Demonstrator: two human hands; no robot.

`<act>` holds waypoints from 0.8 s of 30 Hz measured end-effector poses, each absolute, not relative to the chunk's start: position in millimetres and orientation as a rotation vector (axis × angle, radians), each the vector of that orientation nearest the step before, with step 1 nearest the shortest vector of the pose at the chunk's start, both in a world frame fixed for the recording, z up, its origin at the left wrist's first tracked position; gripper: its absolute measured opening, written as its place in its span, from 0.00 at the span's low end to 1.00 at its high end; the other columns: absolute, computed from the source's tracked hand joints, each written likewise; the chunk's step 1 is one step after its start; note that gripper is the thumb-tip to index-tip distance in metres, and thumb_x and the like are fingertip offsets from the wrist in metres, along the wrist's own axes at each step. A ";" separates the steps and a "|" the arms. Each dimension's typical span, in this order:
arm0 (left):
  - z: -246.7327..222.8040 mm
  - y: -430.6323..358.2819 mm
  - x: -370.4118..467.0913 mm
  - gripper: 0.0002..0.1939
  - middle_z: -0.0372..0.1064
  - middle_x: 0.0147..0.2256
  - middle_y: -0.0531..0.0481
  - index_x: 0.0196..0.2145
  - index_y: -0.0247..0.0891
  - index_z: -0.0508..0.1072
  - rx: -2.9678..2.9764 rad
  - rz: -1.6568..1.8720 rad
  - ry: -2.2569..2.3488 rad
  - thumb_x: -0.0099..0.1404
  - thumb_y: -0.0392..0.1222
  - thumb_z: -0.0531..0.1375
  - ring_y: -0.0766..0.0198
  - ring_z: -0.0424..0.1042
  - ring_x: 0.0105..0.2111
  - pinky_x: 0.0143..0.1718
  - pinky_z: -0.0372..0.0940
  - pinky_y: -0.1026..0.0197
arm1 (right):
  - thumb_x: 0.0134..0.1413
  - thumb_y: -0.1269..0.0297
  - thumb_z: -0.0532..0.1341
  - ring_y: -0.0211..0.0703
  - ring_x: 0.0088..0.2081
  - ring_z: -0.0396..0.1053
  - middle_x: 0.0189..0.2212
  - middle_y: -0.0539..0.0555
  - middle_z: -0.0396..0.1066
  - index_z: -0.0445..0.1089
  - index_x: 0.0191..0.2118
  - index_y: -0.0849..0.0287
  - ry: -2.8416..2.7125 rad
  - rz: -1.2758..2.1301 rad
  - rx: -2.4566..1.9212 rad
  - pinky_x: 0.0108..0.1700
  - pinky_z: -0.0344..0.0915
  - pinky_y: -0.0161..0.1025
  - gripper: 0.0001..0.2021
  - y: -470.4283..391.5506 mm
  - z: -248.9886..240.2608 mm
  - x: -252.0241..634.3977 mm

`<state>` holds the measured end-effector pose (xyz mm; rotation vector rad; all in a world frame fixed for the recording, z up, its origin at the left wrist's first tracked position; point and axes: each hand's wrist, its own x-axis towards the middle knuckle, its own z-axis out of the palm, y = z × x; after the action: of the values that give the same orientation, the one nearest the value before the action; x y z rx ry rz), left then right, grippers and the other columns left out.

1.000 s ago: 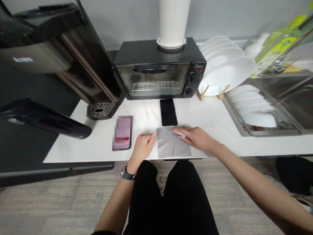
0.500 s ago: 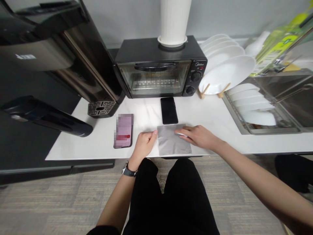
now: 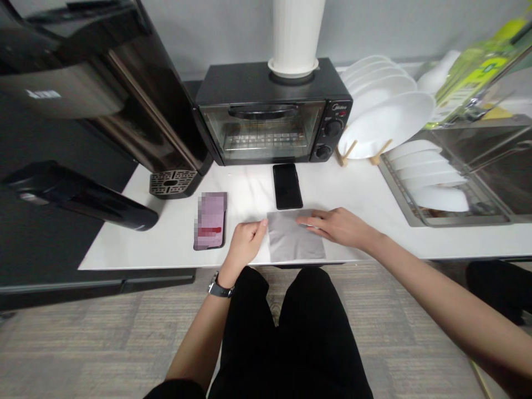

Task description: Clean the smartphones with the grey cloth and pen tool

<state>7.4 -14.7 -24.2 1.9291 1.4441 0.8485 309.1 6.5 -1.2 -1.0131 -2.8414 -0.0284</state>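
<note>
A grey cloth (image 3: 293,244) is laid flat along the front edge of the bench (image 3: 357,191). At its left edge the thumb of the left hand (image 3: 247,241) is placed, the fingers curled in; whether the cloth is pinched cannot be told. Its far right corner is covered by the right hand (image 3: 332,227), fingers outstretched; whether anything is gripped cannot be told. Beyond the far edge a black phone (image 3: 287,187) is set, before a toaster oven (image 3: 266,136).

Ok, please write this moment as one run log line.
left hand: at left edge of grey cloth | right hand: over cloth's right part | black phone: flat, beyond cloth
</note>
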 end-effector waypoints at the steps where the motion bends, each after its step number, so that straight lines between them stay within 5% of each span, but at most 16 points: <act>1: -24.1 -14.7 7.4 0.30 0.50 0.17 0.55 0.18 0.40 0.56 1.927 0.847 1.446 0.75 0.57 0.48 0.68 0.56 0.20 0.26 0.49 0.60 | 0.80 0.54 0.44 0.37 0.25 0.71 0.45 0.54 0.80 0.63 0.69 0.46 -2.844 -0.058 -1.020 0.29 0.54 0.37 0.22 7.3 -2.0 309.3; 8: -22.7 -15.8 7.2 0.30 0.50 0.17 0.55 0.18 0.40 0.56 1.917 0.851 1.445 0.75 0.57 0.49 0.68 0.56 0.20 0.27 0.49 0.60 | 0.80 0.52 0.41 0.38 0.25 0.69 0.41 0.53 0.79 0.67 0.65 0.49 -2.944 -0.054 -0.965 0.30 0.53 0.38 0.24 10.7 -3.3 308.8; 13: -24.5 -15.7 6.2 0.30 0.50 0.17 0.55 0.18 0.40 0.56 1.890 0.859 1.449 0.75 0.58 0.49 0.67 0.56 0.20 0.26 0.49 0.59 | 0.80 0.52 0.39 0.39 0.26 0.70 0.46 0.56 0.79 0.61 0.70 0.48 -2.925 -0.066 -0.948 0.29 0.53 0.39 0.25 11.1 -1.2 309.0; 18: -26.2 -15.2 6.2 0.30 0.51 0.17 0.55 0.19 0.41 0.56 1.851 0.884 1.454 0.75 0.59 0.48 0.67 0.56 0.21 0.26 0.49 0.59 | 0.80 0.52 0.40 0.38 0.24 0.67 0.41 0.54 0.79 0.69 0.64 0.50 -2.956 -0.016 -0.977 0.30 0.52 0.40 0.26 8.2 -3.0 308.8; 24: -23.9 -15.7 7.2 0.29 0.57 0.19 0.54 0.20 0.41 0.61 1.814 0.935 1.441 0.75 0.60 0.49 0.66 0.58 0.22 0.27 0.53 0.60 | 0.80 0.50 0.40 0.39 0.27 0.69 0.47 0.55 0.78 0.61 0.72 0.44 -2.860 -0.013 -1.075 0.31 0.54 0.39 0.25 -11.1 -3.0 315.5</act>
<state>7.2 -15.7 -23.9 1.8142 1.4415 0.9348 315.5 -11.1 -3.0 -1.0754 -2.8598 -0.0132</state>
